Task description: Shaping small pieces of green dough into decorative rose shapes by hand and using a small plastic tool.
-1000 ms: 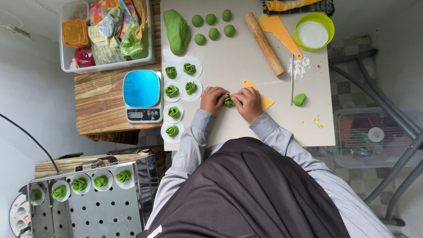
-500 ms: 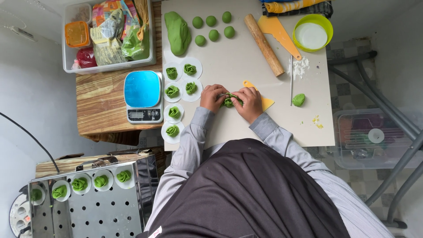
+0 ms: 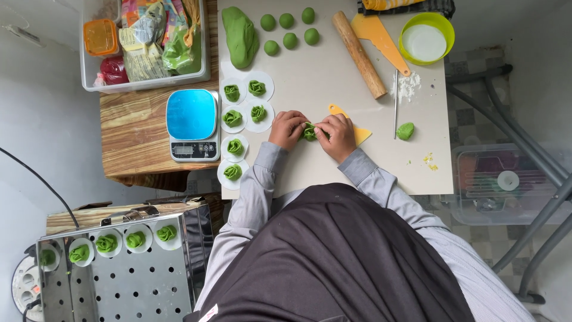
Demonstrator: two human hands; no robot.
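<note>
Both hands meet over the pale work table (image 3: 333,173). My left hand (image 3: 286,129) and my right hand (image 3: 337,135) pinch a small folded piece of green dough (image 3: 309,132) between their fingertips. A yellow scraper (image 3: 359,132) lies partly under my right hand. Left of my hands, several shaped green dough rosettes (image 3: 245,102) sit on round white papers. A large green dough lump (image 3: 240,36) and several green dough balls (image 3: 288,30) lie at the far side of the table.
A wooden rolling pin (image 3: 359,53), an orange scraper (image 3: 379,39), a green bowl of flour (image 3: 424,39), a thin metal stick (image 3: 395,105) and a dough scrap (image 3: 406,130) lie right. A blue scale (image 3: 192,124) and plastic bin (image 3: 143,43) sit left. A perforated steel tray (image 3: 131,286) holds more rosettes.
My fingers have shifted slightly on the green dough piece; both hands stay in the same spot on the table.
</note>
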